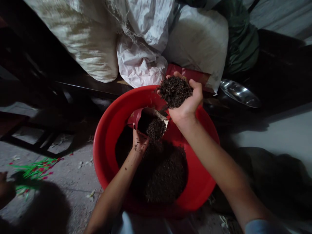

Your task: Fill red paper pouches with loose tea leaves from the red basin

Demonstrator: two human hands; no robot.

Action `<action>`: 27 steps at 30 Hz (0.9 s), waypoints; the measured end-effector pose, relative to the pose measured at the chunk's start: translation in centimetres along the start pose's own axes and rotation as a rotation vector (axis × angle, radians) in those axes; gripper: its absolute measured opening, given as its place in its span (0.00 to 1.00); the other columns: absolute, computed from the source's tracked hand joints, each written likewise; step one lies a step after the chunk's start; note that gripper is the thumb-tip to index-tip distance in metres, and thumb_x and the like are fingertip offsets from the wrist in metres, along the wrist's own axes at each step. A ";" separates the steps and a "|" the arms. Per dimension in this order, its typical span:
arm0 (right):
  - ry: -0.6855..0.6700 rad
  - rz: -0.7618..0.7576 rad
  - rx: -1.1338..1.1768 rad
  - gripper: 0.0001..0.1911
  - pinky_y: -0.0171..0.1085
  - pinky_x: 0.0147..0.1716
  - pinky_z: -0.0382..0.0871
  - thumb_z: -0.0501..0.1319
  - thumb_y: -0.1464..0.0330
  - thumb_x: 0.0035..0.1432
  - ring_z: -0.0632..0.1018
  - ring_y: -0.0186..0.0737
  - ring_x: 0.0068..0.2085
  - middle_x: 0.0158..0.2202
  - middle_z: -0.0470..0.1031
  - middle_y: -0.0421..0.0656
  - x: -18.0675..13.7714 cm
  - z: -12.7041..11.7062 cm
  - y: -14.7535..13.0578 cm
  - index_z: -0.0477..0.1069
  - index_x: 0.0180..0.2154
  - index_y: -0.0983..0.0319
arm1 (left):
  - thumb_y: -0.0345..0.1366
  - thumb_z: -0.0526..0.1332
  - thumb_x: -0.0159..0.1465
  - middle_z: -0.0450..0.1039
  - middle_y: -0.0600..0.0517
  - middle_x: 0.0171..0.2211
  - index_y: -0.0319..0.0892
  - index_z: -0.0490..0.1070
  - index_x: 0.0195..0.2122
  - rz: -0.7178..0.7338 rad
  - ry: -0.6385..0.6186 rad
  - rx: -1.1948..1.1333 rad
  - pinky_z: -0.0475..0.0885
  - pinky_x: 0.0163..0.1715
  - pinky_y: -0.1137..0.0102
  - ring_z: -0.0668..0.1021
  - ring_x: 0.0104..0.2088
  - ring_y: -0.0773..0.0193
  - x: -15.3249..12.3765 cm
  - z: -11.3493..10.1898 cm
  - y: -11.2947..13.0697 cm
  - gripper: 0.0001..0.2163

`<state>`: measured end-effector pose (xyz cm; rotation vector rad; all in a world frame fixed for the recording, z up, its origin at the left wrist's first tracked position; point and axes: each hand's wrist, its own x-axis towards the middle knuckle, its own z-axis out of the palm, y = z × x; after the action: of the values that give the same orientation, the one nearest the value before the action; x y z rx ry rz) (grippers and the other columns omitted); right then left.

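Working outward from the near side, I find dark, dried flakes point(168, 178) banked across the near and left of the red tub point(99, 152), with bare plastic showing along its right wall.

Over the tub's middle, the left hand point(140, 141) holds a red packet point(137, 118), thumb pressed to its side; the other fingers are mostly hidden from me, so I can't tell how firmly they support it. The mouth gapes, tilted toward the near right, with flakes up at the lip. If that wrist rolls further, I'd expect them to slide out into the tub; if the thumb squeezes too hard, the soft wall could fold and narrow the mouth.

Farther and to the right, the right hand point(187, 107) is palm up, fingers curved into a cup and not closed over the heaped flakes point(175, 91). The pile rises loosely above the palm, so a jerk or a gap between fingers could shed some. What worries me most is how near it sits to the far rim: tipped away from me, it could spill toward the white sack point(141, 65) or the steel bowl point(240, 93) beyond.
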<state>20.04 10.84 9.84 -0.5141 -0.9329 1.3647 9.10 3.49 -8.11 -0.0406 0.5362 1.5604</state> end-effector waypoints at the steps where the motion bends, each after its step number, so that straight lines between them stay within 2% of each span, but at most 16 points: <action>1: -0.016 0.006 -0.019 0.25 0.50 0.49 0.79 0.45 0.55 0.66 0.79 0.46 0.58 0.47 0.80 0.41 0.0 -0.1 0.0 0.75 0.46 0.59 | 0.53 0.55 0.73 0.80 0.48 0.57 0.46 0.78 0.55 -0.003 0.001 0.001 0.71 0.67 0.54 0.75 0.65 0.52 0.0 0.0 0.0 0.21; 5: -0.076 0.022 -0.032 0.26 0.50 0.49 0.79 0.44 0.54 0.66 0.79 0.45 0.59 0.51 0.79 0.41 -0.3 -0.1 -0.2 0.75 0.49 0.58 | 0.53 0.57 0.72 0.80 0.48 0.57 0.47 0.78 0.56 -0.005 -0.009 0.006 0.70 0.67 0.53 0.75 0.65 0.52 0.1 0.0 0.0 0.21; 10: -0.044 0.007 0.048 0.18 0.51 0.53 0.79 0.54 0.54 0.62 0.77 0.50 0.61 0.46 0.80 0.43 -0.9 0.8 -0.6 0.76 0.42 0.57 | 0.53 0.54 0.74 0.82 0.49 0.54 0.46 0.78 0.56 -0.008 -0.013 -0.023 0.70 0.68 0.56 0.76 0.64 0.54 -0.2 0.2 0.1 0.21; 14: -0.038 0.031 0.102 0.17 0.51 0.49 0.80 0.56 0.53 0.60 0.78 0.51 0.58 0.44 0.81 0.43 -1.1 1.0 -0.5 0.74 0.40 0.56 | 0.52 0.54 0.74 0.82 0.49 0.54 0.44 0.75 0.60 -0.032 -0.016 -0.050 0.69 0.68 0.59 0.76 0.64 0.56 -0.4 0.6 0.2 0.23; 19: -0.034 0.041 0.131 0.18 0.46 0.44 0.82 0.55 0.52 0.61 0.81 0.48 0.52 0.42 0.82 0.44 -1.1 1.0 -0.1 0.73 0.40 0.58 | 0.52 0.56 0.73 0.81 0.49 0.56 0.45 0.74 0.61 -0.039 0.011 -0.032 0.71 0.67 0.58 0.76 0.64 0.54 -0.4 0.7 0.0 0.23; 23: -0.034 0.034 0.092 0.20 0.45 0.44 0.82 0.55 0.51 0.62 0.81 0.47 0.52 0.42 0.82 0.44 -1.3 1.2 0.3 0.74 0.42 0.58 | 0.50 0.58 0.73 0.79 0.47 0.58 0.45 0.73 0.62 0.006 0.008 -0.008 0.72 0.65 0.56 0.76 0.63 0.54 -0.2 0.4 0.0 0.22; 27: -0.041 0.028 0.064 0.21 0.46 0.46 0.82 0.53 0.50 0.63 0.81 0.47 0.52 0.44 0.82 0.44 -1.4 1.4 0.4 0.74 0.42 0.58 | 0.49 0.55 0.75 0.79 0.45 0.58 0.41 0.74 0.60 0.004 0.006 -0.017 0.73 0.64 0.58 0.77 0.63 0.53 -0.1 0.5 0.1 0.22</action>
<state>18.77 9.24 9.95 -0.4533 -0.9154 1.4307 9.19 3.54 -7.62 -0.0572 0.5276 1.5690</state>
